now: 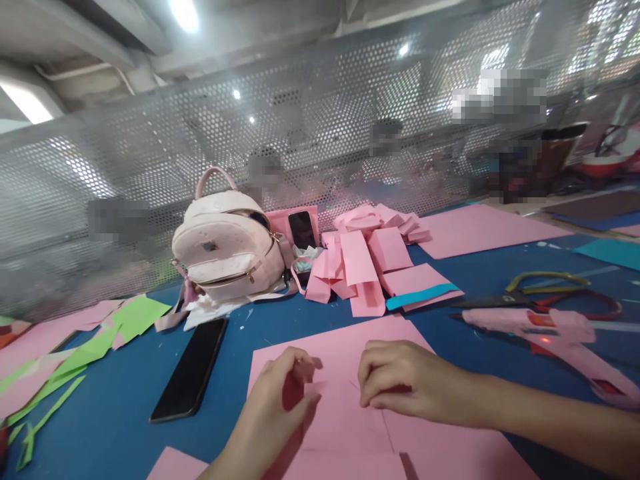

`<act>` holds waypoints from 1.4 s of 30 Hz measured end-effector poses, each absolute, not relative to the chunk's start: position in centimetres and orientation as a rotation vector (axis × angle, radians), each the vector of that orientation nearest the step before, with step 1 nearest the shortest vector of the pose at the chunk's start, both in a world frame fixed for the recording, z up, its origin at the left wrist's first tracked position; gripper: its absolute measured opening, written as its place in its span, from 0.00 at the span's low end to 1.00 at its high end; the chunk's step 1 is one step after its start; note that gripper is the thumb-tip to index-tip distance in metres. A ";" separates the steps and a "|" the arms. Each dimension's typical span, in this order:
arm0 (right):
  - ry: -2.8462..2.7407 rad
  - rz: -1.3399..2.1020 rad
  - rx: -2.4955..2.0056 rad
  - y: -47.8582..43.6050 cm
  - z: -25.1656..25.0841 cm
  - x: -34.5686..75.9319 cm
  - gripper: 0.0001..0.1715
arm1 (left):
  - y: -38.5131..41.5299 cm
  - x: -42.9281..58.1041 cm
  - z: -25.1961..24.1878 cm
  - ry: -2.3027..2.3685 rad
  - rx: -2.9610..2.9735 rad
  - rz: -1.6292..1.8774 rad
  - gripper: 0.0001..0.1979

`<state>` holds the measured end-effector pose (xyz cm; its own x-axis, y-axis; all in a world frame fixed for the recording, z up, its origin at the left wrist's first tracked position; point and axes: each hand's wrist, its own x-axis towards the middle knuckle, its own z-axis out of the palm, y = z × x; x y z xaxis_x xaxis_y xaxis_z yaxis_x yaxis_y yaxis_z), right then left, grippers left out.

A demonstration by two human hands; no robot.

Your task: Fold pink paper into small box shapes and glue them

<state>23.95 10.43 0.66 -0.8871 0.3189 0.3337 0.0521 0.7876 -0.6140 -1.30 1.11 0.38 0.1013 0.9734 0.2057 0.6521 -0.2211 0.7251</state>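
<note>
A large pink paper sheet lies on the blue table in front of me. On top of it rests a smaller pink paper piece, its edges faint against the same colour. At that piece's left side is my left hand, fingers curved and a gap between thumb and forefinger. My right hand has thumb and fingers pressed together at the piece's right edge; the exact grip is partly hidden by the fingers.
A black phone lies left, below a pale pink backpack. Folded pink strips pile up behind the sheet. To the right are scissors and a pink glue gun. Green paper scraps lie far left.
</note>
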 end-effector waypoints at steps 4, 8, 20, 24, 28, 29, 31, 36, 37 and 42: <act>-2.596 0.743 -0.243 10.3 0.3 23.9 0.13 | 1.6 -1.2 -0.1 1.637 1.873 0.956 0.07; -2.766 0.404 -0.209 10.0 0.0 23.5 0.17 | 1.5 -1.2 -0.5 1.708 2.069 0.942 0.07; -2.877 0.119 -0.349 8.9 -1.6 22.4 0.40 | 0.8 -3.0 -1.4 1.282 2.717 1.040 0.10; -2.858 0.208 -0.366 8.7 -0.9 22.7 0.36 | 0.6 -2.8 -1.9 1.226 2.786 1.028 0.18; -2.857 0.301 -0.372 8.7 -0.4 22.7 0.33 | 0.7 -2.7 -2.2 1.227 2.787 1.053 0.25; -2.855 0.311 -0.370 8.8 -0.5 22.7 0.33 | 0.7 -2.8 -2.2 1.216 2.798 1.051 0.24; -2.848 0.322 -0.373 8.8 -0.8 22.7 0.32 | 0.8 -2.8 -1.9 1.195 2.838 1.032 0.20; -2.862 0.328 -0.402 8.8 -0.9 22.7 0.30 | 0.9 -2.7 -1.7 1.219 2.979 0.953 0.17; -2.870 0.335 -0.410 8.8 -0.8 22.7 0.30 | 1.0 -2.7 -1.8 1.227 3.013 0.948 0.17; -2.853 0.357 -0.415 8.7 -0.6 22.7 0.29 | 1.4 -2.6 -2.3 1.138 3.192 1.052 0.18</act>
